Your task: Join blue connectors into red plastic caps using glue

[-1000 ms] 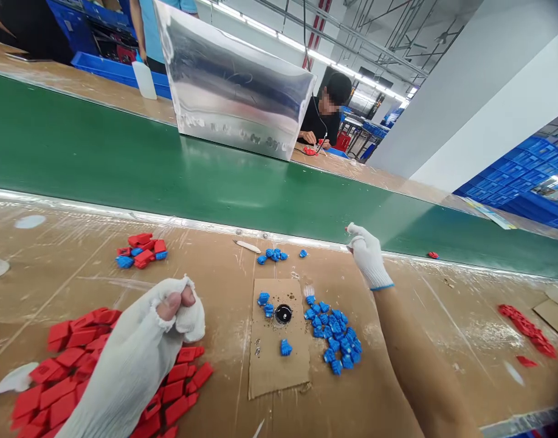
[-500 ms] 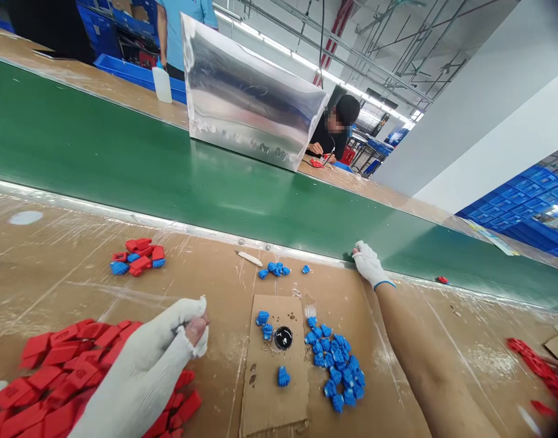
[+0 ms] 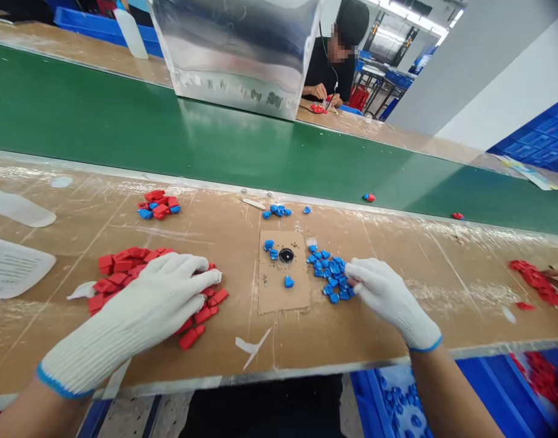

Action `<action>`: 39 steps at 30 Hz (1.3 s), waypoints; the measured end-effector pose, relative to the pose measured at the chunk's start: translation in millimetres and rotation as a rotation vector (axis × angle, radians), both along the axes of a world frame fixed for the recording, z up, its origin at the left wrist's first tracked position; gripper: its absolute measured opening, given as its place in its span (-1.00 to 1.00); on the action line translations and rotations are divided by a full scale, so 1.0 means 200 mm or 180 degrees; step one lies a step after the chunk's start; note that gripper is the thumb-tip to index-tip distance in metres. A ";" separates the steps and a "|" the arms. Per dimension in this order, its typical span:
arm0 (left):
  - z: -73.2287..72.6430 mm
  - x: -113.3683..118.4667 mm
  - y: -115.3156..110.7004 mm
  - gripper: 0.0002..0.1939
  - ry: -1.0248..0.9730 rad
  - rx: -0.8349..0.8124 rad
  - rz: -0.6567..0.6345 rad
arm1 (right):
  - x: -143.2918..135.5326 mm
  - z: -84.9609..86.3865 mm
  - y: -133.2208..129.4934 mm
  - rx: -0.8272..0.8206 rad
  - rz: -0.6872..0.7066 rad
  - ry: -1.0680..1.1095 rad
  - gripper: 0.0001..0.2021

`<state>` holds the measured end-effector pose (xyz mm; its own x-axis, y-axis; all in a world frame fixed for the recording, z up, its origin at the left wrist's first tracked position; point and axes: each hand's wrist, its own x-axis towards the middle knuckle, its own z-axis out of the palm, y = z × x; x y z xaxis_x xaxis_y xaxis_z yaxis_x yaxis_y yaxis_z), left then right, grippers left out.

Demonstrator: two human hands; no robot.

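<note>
My left hand (image 3: 169, 298), in a white knit glove, lies over a pile of red plastic pieces (image 3: 124, 266) with its fingers stretched out and a little apart. My right hand (image 3: 383, 295), gloved too, is at the right edge of a heap of blue plastic pieces (image 3: 332, 271). Its fingers and thumb are drawn together; whatever is between them is hidden. Between the hands lies a cardboard sheet (image 3: 283, 299) bearing a small round dish of black liquid (image 3: 287, 255) and a few blue pieces (image 3: 289, 282).
A green conveyor belt (image 3: 242, 152) crosses behind the table, carrying a red-and-blue piece (image 3: 369, 198) and a red piece (image 3: 458, 216). A mixed red and blue cluster (image 3: 159, 205) sits at back left. Beyond the belt, a person (image 3: 336, 67) handles red parts beside a metal sheet (image 3: 237, 55).
My right hand has come back from the belt's edge to the blue heap, and a red-and-blue piece now shows on the belt. My left hand has unfolded onto the red pile. The view has tilted down.
</note>
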<state>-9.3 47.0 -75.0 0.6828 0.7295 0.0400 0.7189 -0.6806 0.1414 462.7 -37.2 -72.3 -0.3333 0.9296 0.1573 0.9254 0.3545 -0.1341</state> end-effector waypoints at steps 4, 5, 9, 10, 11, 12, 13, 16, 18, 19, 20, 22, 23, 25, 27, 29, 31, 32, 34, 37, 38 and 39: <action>-0.02 0.07 0.01 -0.65 0.0444 0.0455 -0.0038 | -0.27 0.01 0.12 0.0007 0.0113 -0.0488 -0.85; -0.02 0.09 0.02 -0.68 0.0451 0.0480 -0.0032 | -0.31 0.00 0.15 0.0003 0.0121 -0.0515 -0.86; 0.00 0.11 0.00 -0.78 0.0214 0.0437 0.0032 | -0.36 -0.04 0.21 0.0004 0.0278 -0.0351 -0.79; 0.00 0.11 -0.01 -0.79 0.0111 0.0406 0.0066 | -0.36 -0.04 0.21 0.0031 0.0318 -0.0272 -0.78; 0.00 0.11 -0.02 -0.80 0.0014 0.0374 0.0104 | -0.35 -0.04 0.21 0.0066 0.0353 -0.0211 -0.77; 0.00 0.11 -0.02 -0.81 -0.0055 0.0344 0.0138 | -0.34 -0.04 0.20 0.0118 0.0378 -0.0033 -0.77; 0.00 0.12 -0.03 -0.81 -0.0075 0.0310 0.0157 | -0.33 -0.03 0.19 0.0193 0.0381 0.0267 -0.77; -0.01 0.14 -0.02 -0.80 -0.0053 0.0199 0.0122 | -0.30 0.02 0.16 0.0470 0.0236 0.1457 -0.80; -0.01 0.15 0.00 -0.78 -0.0058 0.0155 0.0042 | -0.30 0.08 0.16 0.0607 0.0092 0.1993 -0.83; -0.01 0.16 0.02 -0.77 -0.0075 0.0134 0.0006 | -0.30 0.11 0.16 0.0651 0.0044 0.2126 -0.83; 0.00 0.17 0.03 -0.77 -0.0124 0.0103 -0.0009 | -0.32 0.15 0.18 0.0677 0.0014 0.2333 -0.83; 0.03 0.18 0.07 -0.78 -0.0424 0.0001 0.0077 | -0.37 0.23 0.24 0.0733 0.0035 0.2867 -0.80; 0.05 0.19 0.08 -0.78 -0.0719 -0.0071 0.0222 | -0.40 0.27 0.28 0.0733 0.0084 0.3109 -0.78; 0.10 0.22 0.10 -0.79 -0.1531 -0.0227 0.0708 | -0.46 0.33 0.38 0.0644 0.0238 0.3286 -0.74; 0.17 0.28 0.11 -0.83 -0.2345 -0.0340 0.1233 | -0.51 0.35 0.47 0.0418 0.0397 0.3169 -0.74; 0.21 0.37 0.13 -0.88 -0.3103 -0.0482 0.1515 | -0.53 0.33 0.54 0.0144 0.0658 0.2943 -0.76; 0.24 0.46 0.16 -0.88 -0.4013 -0.0797 0.1537 | -0.54 0.30 0.57 -0.0067 0.1035 0.2637 -0.75; 0.24 0.50 0.19 -0.91 -0.4554 -0.1057 0.1502 | -0.53 0.29 0.58 -0.0137 0.1237 0.2473 -0.76; 0.23 0.57 0.24 -0.98 -0.5465 -0.1708 0.1385 | -0.51 0.27 0.58 -0.0236 0.1532 0.2197 -0.80; 0.18 0.62 0.27 -0.89 -0.6063 -0.2666 0.1258 | -0.48 0.27 0.57 -0.0390 0.1687 0.1966 -0.76; 0.16 0.63 0.27 -0.88 -0.6129 -0.2909 0.1253 | -0.47 0.27 0.57 -0.0470 0.1702 0.1915 -0.75; 0.14 0.63 0.26 -0.86 -0.6160 -0.3112 0.1249 | -0.47 0.27 0.58 -0.0549 0.1705 0.1880 -0.75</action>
